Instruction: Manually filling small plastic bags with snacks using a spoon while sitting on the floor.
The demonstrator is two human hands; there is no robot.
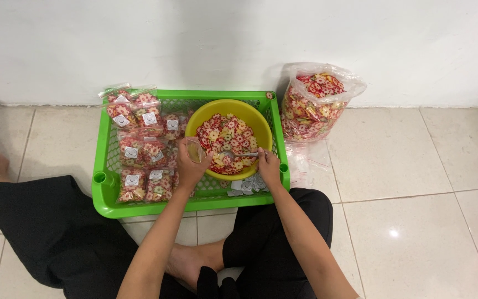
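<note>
Hands (190, 166) beside white-labelled snack packets (139, 149)

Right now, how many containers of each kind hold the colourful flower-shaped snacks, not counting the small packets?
Yellow bowl: 1
Large clear plastic bag: 1
Green plastic basket: 1
Total: 3

The small filled packets overlap inside the basket, so they cannot be counted exactly.

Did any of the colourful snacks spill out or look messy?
Nothing looks spilled. The snacks sit inside the yellow bowl, the small filled packets lie in the green tray, and the big clear bag stands upright by the wall. Only a few empty packets lie loose on the floor beside the tray.
</note>
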